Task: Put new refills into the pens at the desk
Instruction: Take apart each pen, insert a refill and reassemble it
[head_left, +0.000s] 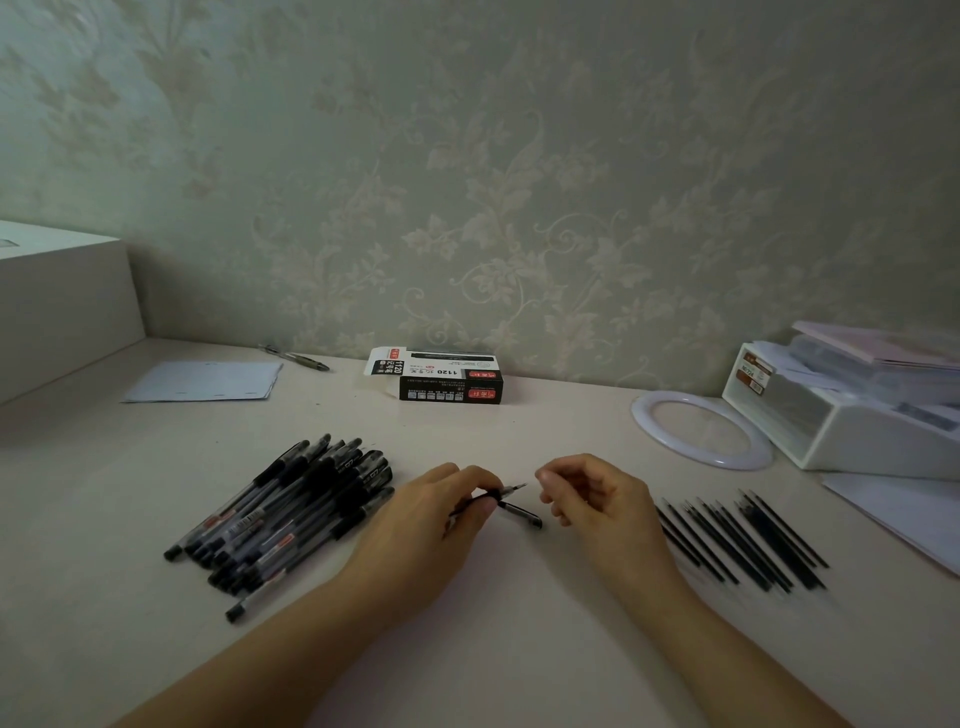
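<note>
Two heaps, pens (291, 514) and refills (743, 540), flank left hand (441, 514) pinching a refill (496, 496); right hand (592, 499) loosely curled, empty.

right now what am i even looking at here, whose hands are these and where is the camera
There is no machine here. One camera sits on a person's head and looks forward and down, so the two bare arms coming up from the bottom are that person's own.

They sit at a pale desk against a patterned wall. To the left lies a heap of pens; to the right, a row of thin black refills. Further back are a black and white box, some sheets of paper, a white ring and a white organiser.

The left hand pinches a thin black refill with its tip pointing right. A dark pen part lies just under it. The right hand is loosely curled beside the tip; I cannot tell whether it holds anything.
</note>
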